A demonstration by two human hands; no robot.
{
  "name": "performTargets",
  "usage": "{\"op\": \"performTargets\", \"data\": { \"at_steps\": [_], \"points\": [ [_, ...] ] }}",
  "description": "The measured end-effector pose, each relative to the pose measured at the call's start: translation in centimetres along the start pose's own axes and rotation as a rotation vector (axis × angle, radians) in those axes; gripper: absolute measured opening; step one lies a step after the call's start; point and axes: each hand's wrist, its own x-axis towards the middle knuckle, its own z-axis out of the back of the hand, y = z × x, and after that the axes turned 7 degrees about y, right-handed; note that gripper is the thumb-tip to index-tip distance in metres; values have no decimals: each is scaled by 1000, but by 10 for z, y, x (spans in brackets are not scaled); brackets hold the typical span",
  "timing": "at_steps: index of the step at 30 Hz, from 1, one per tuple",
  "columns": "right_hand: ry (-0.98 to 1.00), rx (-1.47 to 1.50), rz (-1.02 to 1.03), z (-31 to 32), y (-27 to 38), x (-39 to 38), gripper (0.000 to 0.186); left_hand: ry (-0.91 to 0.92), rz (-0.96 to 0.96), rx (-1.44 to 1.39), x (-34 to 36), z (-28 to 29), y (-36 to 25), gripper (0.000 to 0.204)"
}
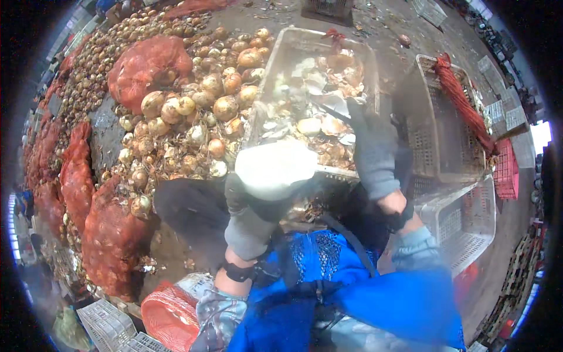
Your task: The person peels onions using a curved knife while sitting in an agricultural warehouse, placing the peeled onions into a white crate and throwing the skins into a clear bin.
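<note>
My left hand (237, 205), in a grey glove with dark fingers, is closed around a large, pale peeled onion (275, 169). The onion looks bright and overexposed, just in front of the near edge of a dirty white plastic crate (267, 70). Inside that crate lie onion skins and cut pieces (331, 126). Over the crate's right side, my right hand (375, 138), in the same kind of glove, is closed on a knife; its thin, dark blade (334, 110) points left over the scraps. That hand's fingers are partly blurred.
Unpeeled onions (199, 100) are heaped on the left, with red mesh sacks (149, 67) among them. To the right stand a second crate (423, 141) with a red mesh bundle (460, 102) on its rim, a white crate (463, 217) and a pink basket (506, 167).
</note>
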Motion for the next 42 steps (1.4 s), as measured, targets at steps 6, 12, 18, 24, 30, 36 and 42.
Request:
{"op": "performTargets", "data": {
  "at_steps": [6, 12, 18, 24, 30, 36, 42],
  "points": [
    [-244, 423, 260, 34, 54, -19, 64, -377, -19, 72, 10, -5, 5, 66],
    [-161, 514, 171, 31, 86, -20, 66, -382, -166, 523, 0, 3, 16, 60],
    [-325, 493, 173, 26, 84, -20, 60, -395, -212, 731, 1, 5, 13, 66],
    [-69, 286, 80, -3, 55, -21, 58, -407, -197, -17, 19, 1, 6, 72],
    [93, 304, -136, 5, 30, -42, 58, -405, -222, 265, 21, -2, -7, 91],
    [-288, 515, 151, 24, 13, -37, 50, -228, -125, 1293, 15, 16, -20, 125],
    [-3, 465, 455, 73, 19, -26, 44, -167, 97, 1434, 11, 15, -27, 132]
  ]
}}
